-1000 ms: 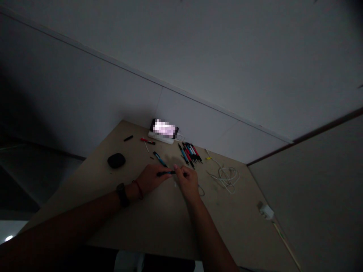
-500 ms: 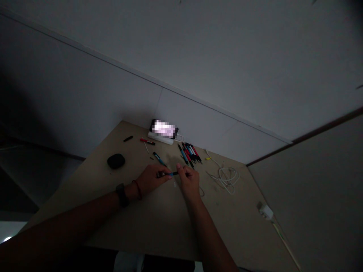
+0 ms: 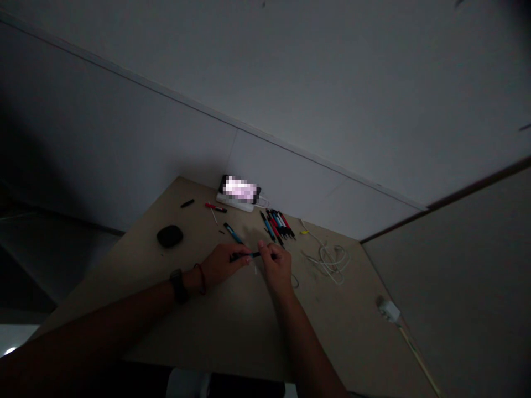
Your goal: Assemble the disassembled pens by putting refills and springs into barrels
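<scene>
Left hand (image 3: 222, 263): pinching dark pen (image 3: 244, 255) at its left end
Right hand (image 3: 274, 265): gripping pen's right end
Pen: betw both hands, just above table (image 3: 232, 326)
Writing: none legible, too dark

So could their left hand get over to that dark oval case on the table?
Probably yes. The oval case lies in the open on the table, just left of the left hand, with nothing between. But that hand currently grips a pen together with the right hand.

Hands: 2, left hand (image 3: 222, 264) and right hand (image 3: 277, 266), one dark pen (image 3: 244, 255) between them. Loose pens centre frame: blue pen (image 3: 233, 232), red pen (image 3: 215, 207). Pen cluster (image 3: 277, 224): count unclear. Black case (image 3: 170, 236): 1. White cable coil (image 3: 329, 256): 1
</scene>
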`<state>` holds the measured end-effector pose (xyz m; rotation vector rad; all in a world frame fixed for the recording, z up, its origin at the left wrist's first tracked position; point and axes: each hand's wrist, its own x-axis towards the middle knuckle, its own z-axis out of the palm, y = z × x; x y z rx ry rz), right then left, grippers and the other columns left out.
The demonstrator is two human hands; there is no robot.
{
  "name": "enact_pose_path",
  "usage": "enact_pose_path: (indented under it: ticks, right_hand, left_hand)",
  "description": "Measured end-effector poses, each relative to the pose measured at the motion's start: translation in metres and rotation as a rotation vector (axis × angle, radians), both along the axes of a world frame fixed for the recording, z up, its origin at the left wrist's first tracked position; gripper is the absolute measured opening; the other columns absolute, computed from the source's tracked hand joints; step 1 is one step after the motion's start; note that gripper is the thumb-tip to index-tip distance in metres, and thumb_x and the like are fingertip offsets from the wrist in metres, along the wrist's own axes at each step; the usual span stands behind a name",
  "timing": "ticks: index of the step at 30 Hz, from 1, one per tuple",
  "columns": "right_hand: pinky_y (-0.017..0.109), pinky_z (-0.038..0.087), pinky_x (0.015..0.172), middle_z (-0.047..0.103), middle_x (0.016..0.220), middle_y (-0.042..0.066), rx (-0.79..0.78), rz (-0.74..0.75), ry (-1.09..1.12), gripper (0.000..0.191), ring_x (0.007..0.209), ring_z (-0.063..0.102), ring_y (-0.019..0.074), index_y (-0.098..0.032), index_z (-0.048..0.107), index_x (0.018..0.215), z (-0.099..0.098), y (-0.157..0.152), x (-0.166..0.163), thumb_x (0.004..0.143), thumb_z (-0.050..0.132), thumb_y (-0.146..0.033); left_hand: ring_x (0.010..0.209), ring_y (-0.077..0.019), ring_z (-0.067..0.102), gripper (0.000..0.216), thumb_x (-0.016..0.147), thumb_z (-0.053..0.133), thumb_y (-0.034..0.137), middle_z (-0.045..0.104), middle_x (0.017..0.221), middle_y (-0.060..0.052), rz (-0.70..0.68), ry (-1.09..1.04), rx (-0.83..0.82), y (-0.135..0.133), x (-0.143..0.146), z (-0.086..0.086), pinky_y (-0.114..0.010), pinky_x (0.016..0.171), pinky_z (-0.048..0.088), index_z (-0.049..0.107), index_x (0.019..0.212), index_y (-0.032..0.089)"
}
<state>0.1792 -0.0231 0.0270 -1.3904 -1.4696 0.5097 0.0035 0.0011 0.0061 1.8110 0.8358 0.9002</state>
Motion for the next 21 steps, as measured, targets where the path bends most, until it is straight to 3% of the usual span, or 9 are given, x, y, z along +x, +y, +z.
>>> enact_pose_path:
  ticks: [4, 15, 21]
  right_hand:
    - [0.025, 0.026, 0.050, 0.029, 0.051, -0.007, -0.007, 0.022, -0.022, 0.057, 0.050, 0.030, 0.0093, -0.023, 0.032, 0.053, -0.0008, -0.0002, -0.0016, 0.090, 0.061, -0.055]
    - [0.026, 0.026, 0.050, 0.029, 0.050, -0.006, -0.085, 0.072, -0.009, 0.060, 0.050, 0.030, 0.0098, -0.023, 0.032, 0.052, -0.0043, 0.0004, -0.0025, 0.090, 0.059, -0.060]
    - [0.026, 0.029, 0.052, 0.034, 0.054, -0.005, -0.126, 0.110, 0.042, 0.055, 0.054, 0.034, 0.0113, -0.021, 0.043, 0.056, -0.0018, 0.0013, -0.0024, 0.091, 0.057, -0.061]
  left_hand:
    - [0.072, -0.0160, 0.064, 0.016, 0.083, 0.069, 0.034, 0.074, 0.079, -0.001, 0.101, -0.021, -0.008, 0.0005, 0.0015, -0.0015, -0.025, 0.067, 0.045, 0.073, 0.085, 0.019]
    - [0.067, -0.0147, 0.061, 0.012, 0.074, 0.075, 0.027, 0.069, 0.070, 0.000, 0.195, -0.068, -0.030, 0.0026, -0.0007, -0.0032, -0.025, 0.062, 0.045, 0.068, 0.071, 0.018]
    - [0.069, -0.0161, 0.063, 0.013, 0.074, 0.077, 0.031, 0.072, 0.074, -0.001, 0.237, -0.077, -0.057, 0.0028, -0.0010, 0.0013, -0.026, 0.065, 0.047, 0.071, 0.078, 0.019]
